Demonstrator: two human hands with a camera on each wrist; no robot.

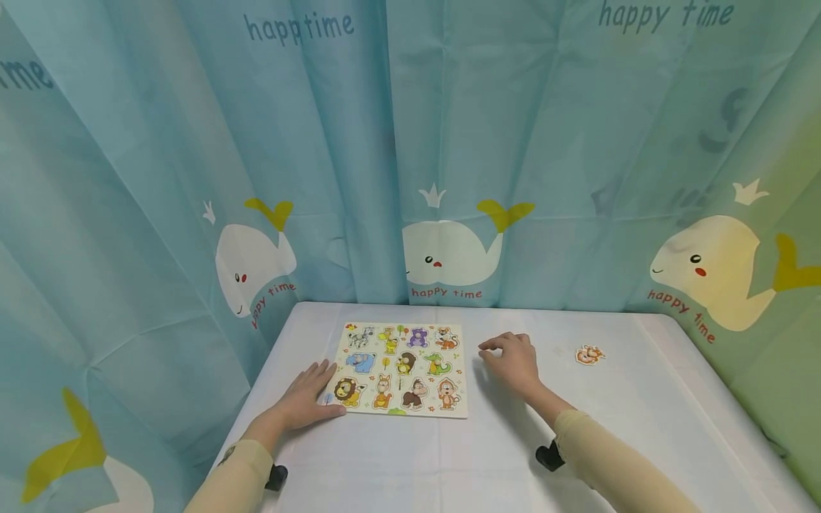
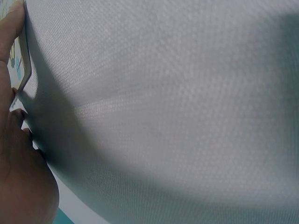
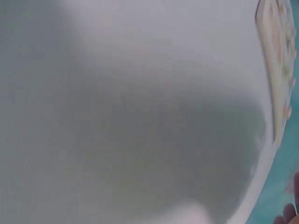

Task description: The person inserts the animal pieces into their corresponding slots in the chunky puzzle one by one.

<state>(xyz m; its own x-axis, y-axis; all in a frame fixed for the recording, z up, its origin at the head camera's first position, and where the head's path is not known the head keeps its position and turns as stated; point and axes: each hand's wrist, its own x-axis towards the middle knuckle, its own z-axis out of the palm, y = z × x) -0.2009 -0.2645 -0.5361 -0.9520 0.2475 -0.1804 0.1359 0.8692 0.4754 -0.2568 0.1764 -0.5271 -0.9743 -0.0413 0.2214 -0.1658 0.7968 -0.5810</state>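
A flat puzzle board (image 1: pixel 399 370) with colourful animal pictures lies on the table. My left hand (image 1: pixel 303 399) rests at its left front corner, fingers along the left side and thumb at the front edge. In the left wrist view, that thumb (image 2: pixel 14 28) touches the board's edge. My right hand (image 1: pixel 513 362) hovers just right of the board, fingers loosely bent, with nothing visible between them. Only a few fingertips (image 3: pixel 288 212) show in the right wrist view. A loose orange animal puzzle piece (image 1: pixel 589 354) lies farther right, apart from both hands.
A white cloth covers the table (image 1: pixel 487 463). Behind its back edge hangs a blue curtain (image 1: pixel 359 142) with whale prints, continuing round the left and right sides. The board's edge (image 3: pixel 271 74) shows at the right of the right wrist view.
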